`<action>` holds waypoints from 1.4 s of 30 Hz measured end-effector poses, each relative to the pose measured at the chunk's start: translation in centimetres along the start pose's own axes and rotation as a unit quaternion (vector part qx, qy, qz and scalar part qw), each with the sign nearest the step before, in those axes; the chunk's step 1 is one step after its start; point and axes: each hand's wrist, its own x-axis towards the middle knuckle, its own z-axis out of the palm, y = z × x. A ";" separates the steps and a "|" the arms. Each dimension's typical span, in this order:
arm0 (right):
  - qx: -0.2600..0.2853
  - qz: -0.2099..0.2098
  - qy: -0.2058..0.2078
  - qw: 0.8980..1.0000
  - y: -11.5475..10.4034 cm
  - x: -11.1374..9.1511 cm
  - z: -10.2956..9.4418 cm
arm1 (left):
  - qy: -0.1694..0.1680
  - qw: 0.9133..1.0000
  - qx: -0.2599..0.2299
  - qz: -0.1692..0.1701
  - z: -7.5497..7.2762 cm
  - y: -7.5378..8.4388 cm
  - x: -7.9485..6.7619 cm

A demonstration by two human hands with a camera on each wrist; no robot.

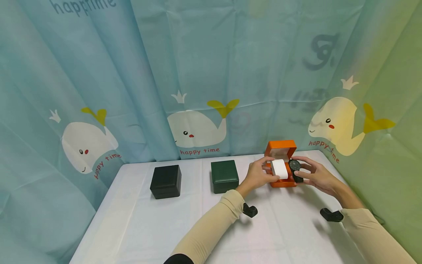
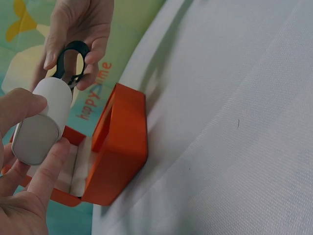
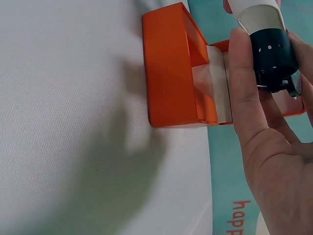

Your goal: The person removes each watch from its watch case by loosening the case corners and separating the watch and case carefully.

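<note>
My left hand [image 1: 261, 173] grips a white watch pillow [image 1: 279, 169], a rounded cushion with a flat oval end, between thumb and fingers. From the other side my right hand [image 1: 316, 175] holds a black wristwatch [image 1: 294, 165], its strap closed in a loop and its dark dial facing up. In the right wrist view the watch strap [image 3: 274, 54] sits right at the end of the pillow [image 3: 261, 17]. Both are held above an orange watch box [image 1: 283, 184], whose lid [image 1: 281, 145] stands up at the back and shows a pale lining.
A dark green box [image 1: 225, 176] stands left of the orange one, and a black box [image 1: 166, 181] farther left, both with lids down. A white cloth covers the table [image 1: 138, 227]. A curtain [image 1: 204, 73] printed with whales hangs behind.
</note>
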 end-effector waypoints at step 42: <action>-0.138 -0.013 0.085 0.987 1.5 -3.3 1.7 | 0.012 1.000 0.019 -0.004 -0.4 -0.2 0.5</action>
